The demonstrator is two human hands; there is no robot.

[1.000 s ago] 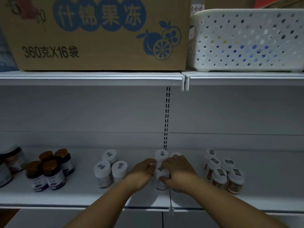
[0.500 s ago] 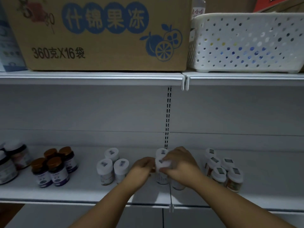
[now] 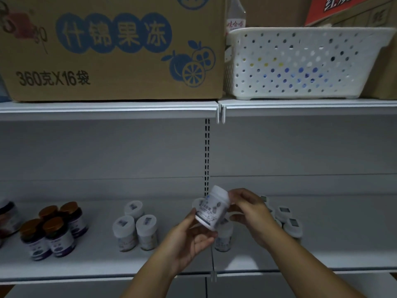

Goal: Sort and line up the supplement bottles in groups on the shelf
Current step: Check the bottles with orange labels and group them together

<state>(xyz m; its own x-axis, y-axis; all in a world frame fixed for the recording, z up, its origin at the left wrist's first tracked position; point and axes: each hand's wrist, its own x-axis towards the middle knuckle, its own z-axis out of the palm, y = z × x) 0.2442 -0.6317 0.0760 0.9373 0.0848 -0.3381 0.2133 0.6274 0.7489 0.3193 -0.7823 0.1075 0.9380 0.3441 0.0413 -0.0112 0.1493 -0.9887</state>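
Bottle (image 3: 211, 208) now lifted, tilted, two-handed

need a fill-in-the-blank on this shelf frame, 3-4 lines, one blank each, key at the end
1. The white bottle held by the left hand and right hand is tilted, not ____.
2. The brown-capped bottles stand to the ____ of the three white bottles.
3. Beside the cardboard box on the upper shelf sits a white perforated ____.

Missing words: upright; left; basket
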